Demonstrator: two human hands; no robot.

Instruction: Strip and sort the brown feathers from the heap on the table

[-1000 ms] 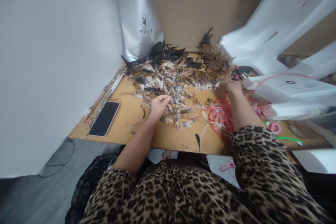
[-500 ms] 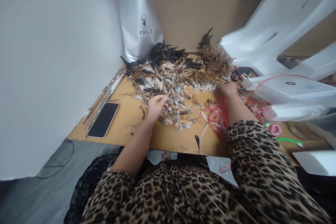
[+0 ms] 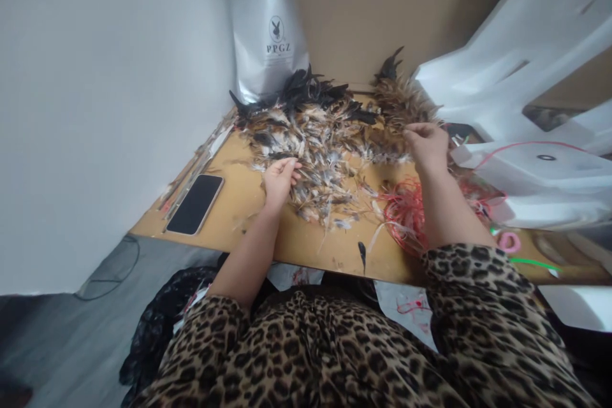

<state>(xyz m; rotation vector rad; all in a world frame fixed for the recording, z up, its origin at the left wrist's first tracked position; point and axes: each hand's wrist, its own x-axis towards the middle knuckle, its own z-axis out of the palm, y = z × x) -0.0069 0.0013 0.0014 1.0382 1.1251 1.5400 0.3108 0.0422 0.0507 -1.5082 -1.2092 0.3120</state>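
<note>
A loose heap of brown, white and grey feathers (image 3: 329, 178) covers the middle of the table. At its left edge is my left hand (image 3: 281, 182), fingers curled in with the thumb against them; whatever they hold, if anything, blends with the feathers behind. My right hand (image 3: 430, 145) is raised at the right, thumb and fingertips pinched together. Too small or hidden to tell is what lies in that pinch. Just behind it a bundle of brown feathers (image 3: 404, 102) with a dark tip lies against the back. Tangled red string (image 3: 404, 213) lies below my right wrist.
A phone (image 3: 196, 204) lies at the table's left side. Black feathers (image 3: 310, 89) lie before a white PPGZ bag (image 3: 272, 32). White foam pieces (image 3: 535, 172) crowd the right side, with a pink ring (image 3: 509, 242) and a green strip (image 3: 535, 263) nearby.
My right hand has lifted from the table by the base of the brown feather bundle, fingertips now showing. My left hand has shifted slightly left across the feathers. The view has swung a little.
</note>
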